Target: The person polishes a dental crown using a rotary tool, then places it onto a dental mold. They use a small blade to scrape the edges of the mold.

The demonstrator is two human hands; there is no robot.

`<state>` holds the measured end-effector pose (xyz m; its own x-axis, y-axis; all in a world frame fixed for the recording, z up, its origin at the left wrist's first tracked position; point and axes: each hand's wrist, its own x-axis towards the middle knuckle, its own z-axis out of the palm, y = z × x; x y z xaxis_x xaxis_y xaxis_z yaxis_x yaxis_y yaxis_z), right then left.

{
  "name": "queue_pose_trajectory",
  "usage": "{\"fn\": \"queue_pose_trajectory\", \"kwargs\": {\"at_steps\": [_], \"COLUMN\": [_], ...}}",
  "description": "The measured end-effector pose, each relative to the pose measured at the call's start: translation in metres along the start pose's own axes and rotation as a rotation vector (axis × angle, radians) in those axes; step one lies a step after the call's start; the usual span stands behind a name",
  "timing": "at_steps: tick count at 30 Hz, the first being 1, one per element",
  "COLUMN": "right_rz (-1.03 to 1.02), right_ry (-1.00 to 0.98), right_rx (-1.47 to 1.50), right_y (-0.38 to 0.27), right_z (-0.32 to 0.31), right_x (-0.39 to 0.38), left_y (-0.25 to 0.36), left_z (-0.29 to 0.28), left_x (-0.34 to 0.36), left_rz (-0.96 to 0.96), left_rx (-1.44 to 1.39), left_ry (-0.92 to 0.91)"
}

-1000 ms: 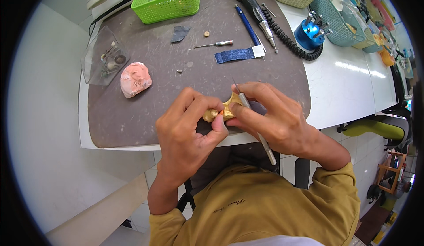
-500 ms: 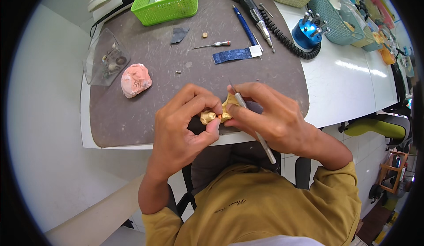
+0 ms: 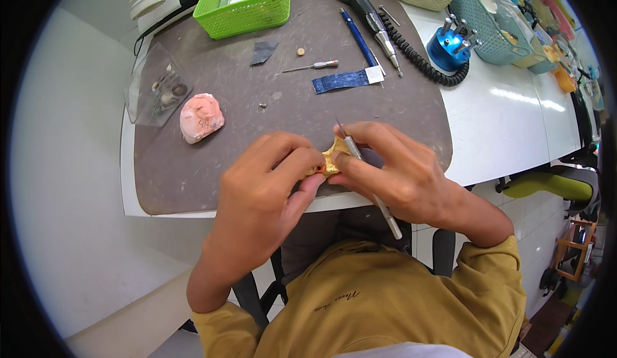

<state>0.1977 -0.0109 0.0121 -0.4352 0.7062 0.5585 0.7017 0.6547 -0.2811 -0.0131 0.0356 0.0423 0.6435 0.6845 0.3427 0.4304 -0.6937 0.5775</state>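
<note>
A small yellow dental cast (image 3: 333, 155) is between my hands, just above the table's front edge. My left hand (image 3: 267, 178) is closed, its thumb and fingertips pinching the left end of the cast beside a small orange-red spot. These fingers hide most of that end. My right hand (image 3: 402, 175) grips the other side of the cast. Tucked in the same hand is a slim metal knife-like tool (image 3: 376, 197), its thin tip pointing away from me and its knurled handle slanting down toward my lap.
A pink plaster cast (image 3: 202, 119) and a clear box (image 3: 154, 91) of small parts lie left. Farther off are a green basket (image 3: 241, 24), a small screwdriver (image 3: 312, 67), a blue strip (image 3: 340, 81), a blue pen (image 3: 357, 36), a rotary handpiece (image 3: 369, 20) and a blue bur stand (image 3: 447, 46).
My left hand has turned and its fingers have closed over the cast's left end, which showed before. My left forearm has swung outward. The right hand stays nearly still.
</note>
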Motion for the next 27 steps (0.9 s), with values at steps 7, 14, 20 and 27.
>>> {"fn": "queue_pose_trajectory", "kwargs": {"at_steps": [7, 14, 20, 27], "right_rz": [0.015, -0.016, -0.013, -0.027], "right_ry": [-0.013, 0.017, 0.002, -0.001], "right_rx": [-0.016, -0.035, -0.043, -0.048], "right_y": [-0.001, 0.001, 0.000, 0.000], "right_z": [-0.002, 0.002, 0.001, 0.001], "right_x": [-0.001, 0.000, 0.002, 0.001], "left_y": [0.012, -0.003, -0.010, -0.007], "left_z": [-0.001, 0.007, 0.014, 0.018], "left_x": [0.007, -0.003, -0.005, -0.006], "left_rz": [0.010, -0.022, -0.056, -0.106], "left_rx": [0.094, -0.050, -0.104, -0.131], "left_ry": [-0.018, 0.092, 0.139, 0.187]}}
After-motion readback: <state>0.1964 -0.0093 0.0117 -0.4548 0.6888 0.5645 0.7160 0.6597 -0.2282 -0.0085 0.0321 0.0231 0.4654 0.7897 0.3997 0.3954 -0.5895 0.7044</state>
